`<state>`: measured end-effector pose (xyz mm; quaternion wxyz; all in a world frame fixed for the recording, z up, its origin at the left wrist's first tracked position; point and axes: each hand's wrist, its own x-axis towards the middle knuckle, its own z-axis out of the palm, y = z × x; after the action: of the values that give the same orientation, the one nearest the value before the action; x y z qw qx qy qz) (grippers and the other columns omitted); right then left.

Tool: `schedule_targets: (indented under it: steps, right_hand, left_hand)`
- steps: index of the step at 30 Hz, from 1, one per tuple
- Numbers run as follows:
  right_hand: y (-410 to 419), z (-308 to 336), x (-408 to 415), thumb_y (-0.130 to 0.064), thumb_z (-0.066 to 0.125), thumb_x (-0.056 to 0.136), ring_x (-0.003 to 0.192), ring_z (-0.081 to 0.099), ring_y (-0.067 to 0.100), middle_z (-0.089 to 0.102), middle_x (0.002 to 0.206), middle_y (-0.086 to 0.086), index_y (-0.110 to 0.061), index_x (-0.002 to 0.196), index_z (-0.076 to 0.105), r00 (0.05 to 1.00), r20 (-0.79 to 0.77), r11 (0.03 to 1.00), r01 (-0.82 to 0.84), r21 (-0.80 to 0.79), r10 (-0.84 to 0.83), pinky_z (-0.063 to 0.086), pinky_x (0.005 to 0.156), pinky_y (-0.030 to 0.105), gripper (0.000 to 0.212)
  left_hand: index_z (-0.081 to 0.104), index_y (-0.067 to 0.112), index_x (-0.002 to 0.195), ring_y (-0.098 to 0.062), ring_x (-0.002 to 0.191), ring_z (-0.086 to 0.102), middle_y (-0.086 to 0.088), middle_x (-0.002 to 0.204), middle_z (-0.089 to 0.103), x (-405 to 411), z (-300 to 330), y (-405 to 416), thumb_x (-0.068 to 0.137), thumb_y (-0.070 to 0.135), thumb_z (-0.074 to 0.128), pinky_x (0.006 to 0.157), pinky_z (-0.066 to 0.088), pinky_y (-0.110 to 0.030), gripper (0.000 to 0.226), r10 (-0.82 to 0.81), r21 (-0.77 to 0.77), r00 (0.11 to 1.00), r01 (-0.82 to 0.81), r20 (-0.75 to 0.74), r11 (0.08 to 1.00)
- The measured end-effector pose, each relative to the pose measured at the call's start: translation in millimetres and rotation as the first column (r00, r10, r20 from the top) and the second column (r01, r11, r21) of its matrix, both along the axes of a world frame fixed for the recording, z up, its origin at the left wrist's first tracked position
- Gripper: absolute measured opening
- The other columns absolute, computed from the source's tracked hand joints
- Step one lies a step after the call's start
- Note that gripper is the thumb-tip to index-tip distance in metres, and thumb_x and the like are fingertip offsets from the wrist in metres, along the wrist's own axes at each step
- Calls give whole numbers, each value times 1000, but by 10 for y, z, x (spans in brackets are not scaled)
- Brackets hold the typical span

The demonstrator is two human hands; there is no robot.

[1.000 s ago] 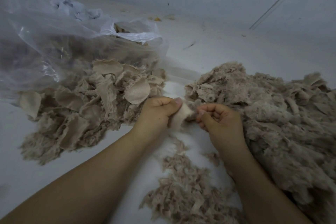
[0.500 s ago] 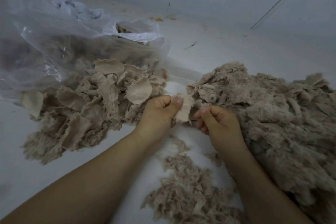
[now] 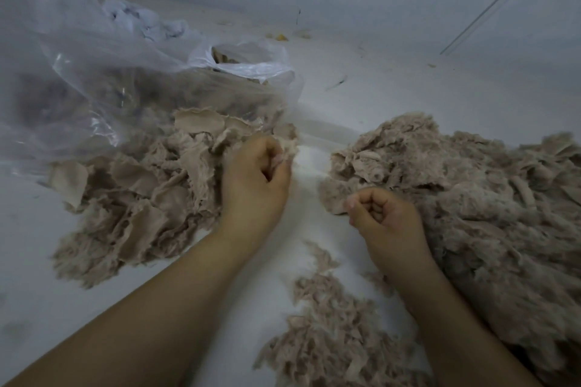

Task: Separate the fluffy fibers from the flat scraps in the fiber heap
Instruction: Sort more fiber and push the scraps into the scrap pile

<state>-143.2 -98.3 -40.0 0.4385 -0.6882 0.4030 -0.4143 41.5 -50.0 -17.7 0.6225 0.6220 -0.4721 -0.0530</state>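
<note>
Hands have split apart since half a sec ago: left hand has swung up-left w/ a flat scrap pinched in curled fingers, now at the edge of the flat-scrap pile, frame centre-left. Right hand is curled at the near edge of the fiber heap, frame right; can't tell if it holds fluff. Judged: one piece sorted, drop pending; fluffy pile sits bottom centre.

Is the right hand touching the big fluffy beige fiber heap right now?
Cannot tell. In the head view the curled right hand overlaps the edge of the fluffy beige fiber heap, but neither contact nor a gap shows plainly.
</note>
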Motion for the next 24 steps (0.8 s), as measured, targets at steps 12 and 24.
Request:
schedule_targets:
  steps: [12, 24]
  right_hand:
    - [-38, -54, -12, -14, 71, 86, 58, 54, -4, 64, 95, -1, -25, 119, 66, 931, -341, 989, 97, -115, -131, 40, 53, 4, 35]
    - [-35, -36, 10, -5, 65, 84, 90, 63, 9, 65, 101, -7, -26, 98, 73, 952, -278, 986, 96, -133, -130, 51, 81, 23, 26]
  left_hand:
    - [57, 14, 69, -27, 57, 53, -10, 86, 59, 108, 108, 82, 72, 12, 59, 53, 22, -26, 4, -86, 377, 489, -535, 868, 756]
    - [59, 19, 111, -24, 69, 56, 2, 107, 49, -375, -165, -95, 96, 26, 50, 48, 43, -36, 19, -418, 535, 495, -118, 762, 837]
